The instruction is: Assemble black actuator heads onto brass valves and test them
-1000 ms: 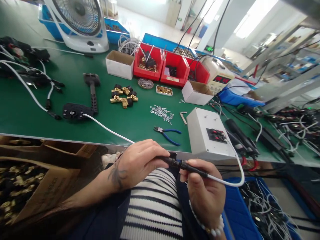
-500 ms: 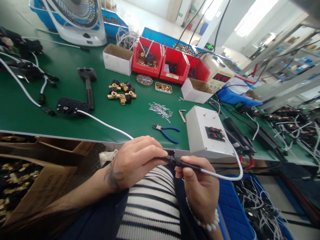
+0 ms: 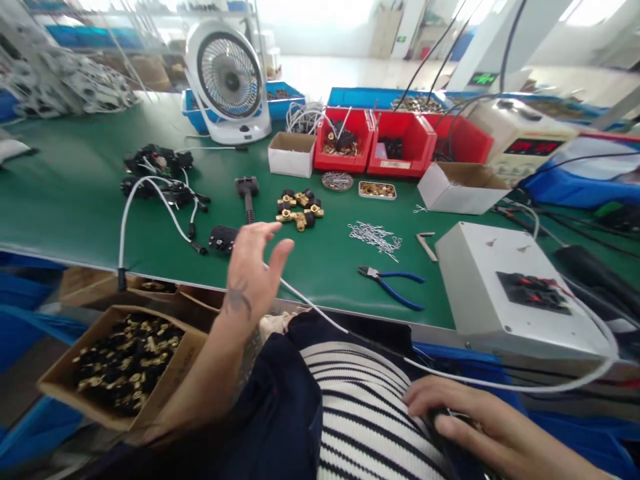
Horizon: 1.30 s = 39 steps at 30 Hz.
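My left hand (image 3: 255, 267) is raised over the bench's front edge, thumb apart from the fingers, holding nothing. Just behind its fingers lies a black housing (image 3: 221, 239), partly hidden. A white cable (image 3: 315, 307) runs from there to a dark in-line connector (image 3: 375, 343) hanging before my lap. On its other side the cable loops up to a grey box (image 3: 520, 287) with a black-and-red terminal. Low at the right, my right hand (image 3: 465, 413) is curled by my lap round something dark that I cannot make out.
Blue-handled cutters (image 3: 395, 283), a pile of metal clips (image 3: 375, 239), an L-shaped metal piece (image 3: 426, 245) and brass fittings (image 3: 300, 220) lie on the green bench (image 3: 320, 267). Red bins (image 3: 400, 143) and a fan (image 3: 233, 80) stand behind. A fittings carton (image 3: 185, 373) sits below left.
Both hands have let go of the cable connector. The left has moved up and left toward the black housing, the right down and right. The view has turned left.
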Each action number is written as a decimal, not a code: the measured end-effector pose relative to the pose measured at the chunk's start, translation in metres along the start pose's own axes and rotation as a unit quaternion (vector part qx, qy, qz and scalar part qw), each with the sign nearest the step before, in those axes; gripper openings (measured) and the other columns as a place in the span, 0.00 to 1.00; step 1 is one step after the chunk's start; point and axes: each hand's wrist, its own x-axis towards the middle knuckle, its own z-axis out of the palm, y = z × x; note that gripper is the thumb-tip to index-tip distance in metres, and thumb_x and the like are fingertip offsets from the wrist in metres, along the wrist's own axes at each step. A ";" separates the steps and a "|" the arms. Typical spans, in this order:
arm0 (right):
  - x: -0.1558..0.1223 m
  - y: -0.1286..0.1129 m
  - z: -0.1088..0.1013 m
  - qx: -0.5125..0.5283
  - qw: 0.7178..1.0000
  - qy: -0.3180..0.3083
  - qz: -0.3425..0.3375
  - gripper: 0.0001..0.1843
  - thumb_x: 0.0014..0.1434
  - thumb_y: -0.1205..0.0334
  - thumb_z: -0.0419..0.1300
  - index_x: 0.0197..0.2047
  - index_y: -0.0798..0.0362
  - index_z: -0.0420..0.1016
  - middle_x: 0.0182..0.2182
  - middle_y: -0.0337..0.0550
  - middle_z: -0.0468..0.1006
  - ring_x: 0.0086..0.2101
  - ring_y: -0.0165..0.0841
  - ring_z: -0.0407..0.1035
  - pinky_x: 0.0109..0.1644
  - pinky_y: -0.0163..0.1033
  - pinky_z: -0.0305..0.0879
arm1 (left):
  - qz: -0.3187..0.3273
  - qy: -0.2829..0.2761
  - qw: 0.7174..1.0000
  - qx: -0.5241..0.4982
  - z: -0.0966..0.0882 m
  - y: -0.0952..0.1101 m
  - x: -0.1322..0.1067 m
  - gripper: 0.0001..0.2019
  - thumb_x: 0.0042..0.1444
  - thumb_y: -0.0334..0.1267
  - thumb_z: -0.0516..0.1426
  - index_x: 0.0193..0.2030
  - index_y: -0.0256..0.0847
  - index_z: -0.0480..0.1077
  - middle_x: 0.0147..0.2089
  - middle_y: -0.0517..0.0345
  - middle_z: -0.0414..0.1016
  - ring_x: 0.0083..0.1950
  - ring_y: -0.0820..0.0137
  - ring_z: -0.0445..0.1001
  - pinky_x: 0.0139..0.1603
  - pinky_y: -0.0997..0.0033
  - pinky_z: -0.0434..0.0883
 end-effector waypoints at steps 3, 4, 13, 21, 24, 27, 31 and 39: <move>-0.019 -0.005 -0.035 -0.048 0.988 0.142 -0.032 0.15 0.55 0.44 0.62 0.38 0.41 0.86 0.36 0.54 0.83 0.40 0.52 0.78 0.42 0.53 0.77 | -0.122 0.061 0.979 0.152 -0.013 -0.053 0.004 0.25 0.62 0.55 0.54 0.49 0.32 0.71 0.48 0.39 0.75 0.55 0.49 0.71 0.57 0.44 0.68; -0.019 -0.009 -0.046 -0.088 0.965 0.243 -0.031 0.16 0.57 0.44 0.60 0.39 0.41 0.85 0.38 0.53 0.83 0.41 0.50 0.78 0.44 0.52 0.76 | -0.144 0.064 0.975 0.158 -0.017 -0.067 0.003 0.24 0.60 0.54 0.56 0.46 0.30 0.71 0.44 0.38 0.75 0.56 0.43 0.70 0.55 0.37 0.65; 0.062 0.002 -0.128 -0.272 0.800 0.527 0.090 0.21 0.68 0.59 0.54 0.57 0.64 0.74 0.52 0.62 0.77 0.49 0.35 0.74 0.52 0.40 0.66 | -0.173 -0.005 0.979 0.111 -0.022 -0.118 -0.004 0.25 0.52 0.59 0.61 0.41 0.36 0.71 0.28 0.60 0.61 0.55 0.43 0.70 0.35 0.50 0.58; 0.075 0.006 -0.127 -0.319 0.856 0.394 0.099 0.23 0.69 0.58 0.52 0.56 0.69 0.75 0.56 0.61 0.74 0.59 0.41 0.66 0.63 0.42 0.56 | -0.081 0.119 0.989 0.047 -0.002 -0.074 -0.004 0.34 0.51 0.49 0.65 0.63 0.43 0.62 0.58 0.50 0.64 0.57 0.50 0.69 0.41 0.51 0.76; 0.077 0.007 -0.127 -0.336 0.848 0.398 0.099 0.24 0.69 0.57 0.51 0.53 0.70 0.76 0.54 0.63 0.76 0.58 0.43 0.67 0.60 0.43 0.58 | -0.019 0.100 0.994 -0.049 0.006 -0.035 -0.004 0.39 0.46 0.41 0.69 0.65 0.43 0.61 0.57 0.49 0.65 0.56 0.54 0.70 0.42 0.57 0.80; 0.077 0.010 -0.131 -0.347 0.837 0.413 0.093 0.25 0.69 0.54 0.51 0.49 0.67 0.79 0.50 0.62 0.78 0.55 0.42 0.70 0.57 0.44 0.60 | 0.018 0.057 0.991 -0.123 0.016 0.002 -0.004 0.39 0.47 0.37 0.69 0.66 0.46 0.60 0.57 0.48 0.63 0.56 0.58 0.69 0.45 0.59 0.80; 0.074 0.005 -0.120 -0.361 0.804 0.468 0.065 0.20 0.66 0.59 0.57 0.53 0.66 0.77 0.53 0.65 0.75 0.56 0.44 0.67 0.60 0.46 0.59 | 0.068 -0.008 0.979 -0.193 0.020 0.045 -0.008 0.40 0.49 0.36 0.68 0.67 0.55 0.55 0.58 0.51 0.62 0.57 0.59 0.68 0.47 0.57 0.80; 0.063 -0.047 0.028 0.182 0.930 0.285 -0.143 0.38 0.55 0.45 0.67 0.64 0.46 0.60 0.55 0.49 0.74 0.43 0.36 0.76 0.46 0.42 0.76 | 0.292 -0.074 0.936 -0.185 0.015 0.098 -0.019 0.27 0.58 0.27 0.60 0.64 0.40 0.60 0.55 0.49 0.70 0.61 0.62 0.67 0.66 0.59 0.66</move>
